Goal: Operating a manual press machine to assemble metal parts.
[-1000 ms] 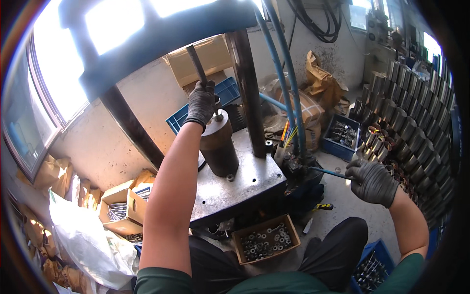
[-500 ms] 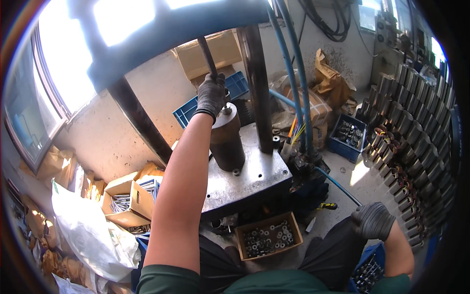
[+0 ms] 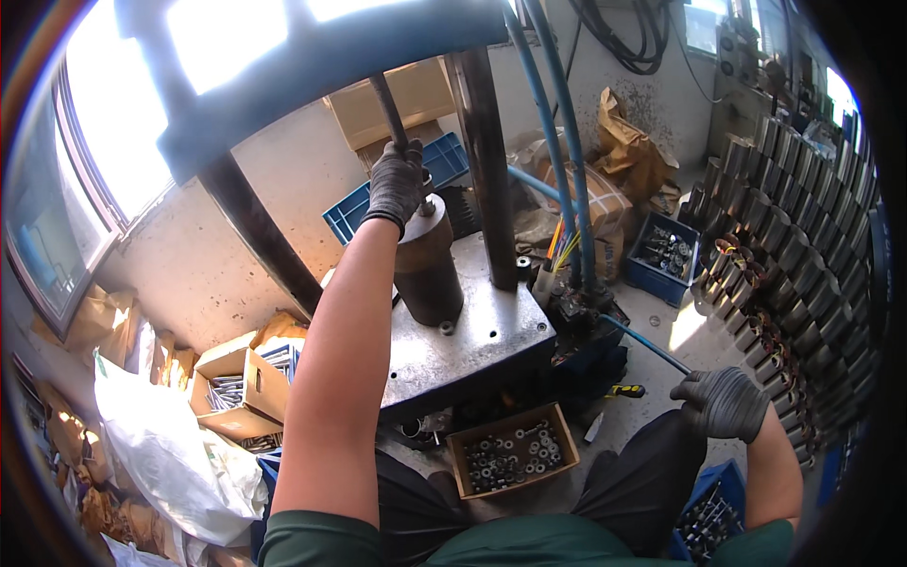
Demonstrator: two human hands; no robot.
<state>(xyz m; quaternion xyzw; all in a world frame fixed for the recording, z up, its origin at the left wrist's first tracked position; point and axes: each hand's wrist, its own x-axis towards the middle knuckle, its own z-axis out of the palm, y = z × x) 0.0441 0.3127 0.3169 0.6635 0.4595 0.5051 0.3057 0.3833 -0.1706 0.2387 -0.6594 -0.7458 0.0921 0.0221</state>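
Left hand [image 3: 397,184] gloved, fingers wrapped tight round the dark ram rod [image 3: 387,104] just above the steel cylinder [image 3: 430,260], upright on the press's steel table [image 3: 472,340]. Right hand [image 3: 723,404] closed on the blue lever [image 3: 647,345]. Probably heavy, rigid, oily: best gripped at the rod. Cramped around: cardboard box of nuts [image 3: 512,451], stacked metal sleeves [image 3: 794,236].

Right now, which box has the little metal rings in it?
Find the grey steel press table. Just below its front edge, by the person's knees, sits a small open cardboard box. Unlike the blue crates, it is brown and holds loose rings.
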